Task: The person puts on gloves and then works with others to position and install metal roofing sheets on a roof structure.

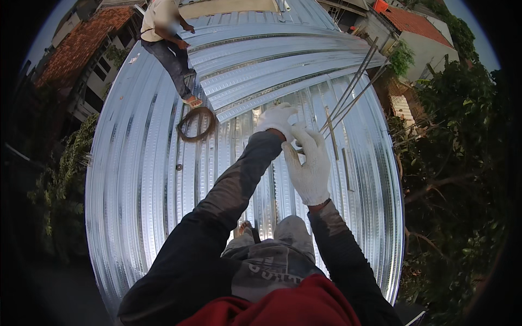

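Both of my hands wear white knitted gloves and meet in front of me over corrugated metal sheeting (163, 217). My left hand (276, 118) reaches out to the right with its fingers loosely extended, and I see nothing held in it. Close beside its wrist, my right hand (309, 168) points upward with thumb and fingers apart. Its fingertips overlap the edge of the left glove; whether they press on it cannot be made out. Beyond my hands, a corrugated metal sheet (272, 68) lies crosswise over the lengthwise ribs.
A dark wire coil (180, 130) lies by the foot of another person (166, 38) standing at far left. Long thin rods (353, 81) and narrow strips (333, 142) lie to the right. A small round object (179, 167) sits left. Trees (451, 157) border the roof's right edge.
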Action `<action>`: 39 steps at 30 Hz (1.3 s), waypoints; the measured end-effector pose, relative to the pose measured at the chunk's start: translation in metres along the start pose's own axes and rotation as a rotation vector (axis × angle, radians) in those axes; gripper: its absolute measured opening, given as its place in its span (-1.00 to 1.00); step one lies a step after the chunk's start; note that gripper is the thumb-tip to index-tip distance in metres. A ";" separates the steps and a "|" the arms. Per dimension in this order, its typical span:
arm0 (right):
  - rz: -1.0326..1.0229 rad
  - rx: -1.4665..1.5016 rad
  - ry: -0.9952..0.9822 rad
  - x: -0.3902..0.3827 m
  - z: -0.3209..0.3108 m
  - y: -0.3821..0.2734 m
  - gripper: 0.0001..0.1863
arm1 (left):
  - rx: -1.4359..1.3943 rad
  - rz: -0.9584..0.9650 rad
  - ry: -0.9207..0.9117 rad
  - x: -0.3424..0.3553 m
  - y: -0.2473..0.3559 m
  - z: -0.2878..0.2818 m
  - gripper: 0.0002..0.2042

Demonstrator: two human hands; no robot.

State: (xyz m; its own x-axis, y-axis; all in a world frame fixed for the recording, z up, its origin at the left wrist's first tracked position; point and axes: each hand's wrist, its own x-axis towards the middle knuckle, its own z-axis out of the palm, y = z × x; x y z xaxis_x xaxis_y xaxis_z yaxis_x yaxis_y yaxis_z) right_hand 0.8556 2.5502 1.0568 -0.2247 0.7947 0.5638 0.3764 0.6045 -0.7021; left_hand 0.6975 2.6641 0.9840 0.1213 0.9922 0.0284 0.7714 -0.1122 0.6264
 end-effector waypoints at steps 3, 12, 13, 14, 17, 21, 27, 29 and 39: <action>-0.016 -0.159 -0.253 0.044 0.031 0.053 -0.69 | 0.377 0.005 -0.220 0.014 -0.034 0.017 -0.32; 0.804 0.537 -0.772 0.083 0.127 0.201 -0.69 | 0.727 0.006 -0.373 0.034 -0.106 0.039 -0.23; 1.070 0.753 -0.828 0.091 0.123 0.207 -0.68 | 0.713 0.051 -0.391 0.042 -0.106 0.038 -0.23; 0.846 0.661 -0.846 0.083 0.122 0.224 -0.66 | 0.695 0.101 -0.412 0.051 -0.102 0.041 -0.22; 0.575 0.271 -1.155 0.106 0.122 0.251 -0.48 | 0.569 -0.003 -0.582 0.083 -0.115 0.067 -0.32; 0.262 0.020 -1.280 0.156 0.115 0.306 -0.54 | -0.049 -0.661 -0.804 0.111 -0.119 0.088 -0.45; -0.152 -0.159 -1.135 0.226 0.185 0.310 -0.84 | 0.232 -0.466 -0.590 0.156 -0.191 0.135 -0.44; -0.245 -0.187 -1.129 0.255 0.208 0.305 -0.85 | 0.219 -0.538 -0.551 0.190 -0.206 0.114 -0.42; 0.272 -0.387 -0.995 0.394 0.357 0.367 -0.67 | 0.384 -0.807 -0.046 0.382 -0.350 -0.051 -0.29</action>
State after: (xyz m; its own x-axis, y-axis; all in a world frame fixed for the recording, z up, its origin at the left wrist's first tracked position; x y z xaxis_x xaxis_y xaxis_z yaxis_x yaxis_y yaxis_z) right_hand 0.5840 3.1045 0.8658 -0.6497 0.6924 -0.3138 0.7403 0.4827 -0.4679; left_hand 0.4421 3.0851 0.8159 -0.5307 0.7745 -0.3442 0.7875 0.6008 0.1378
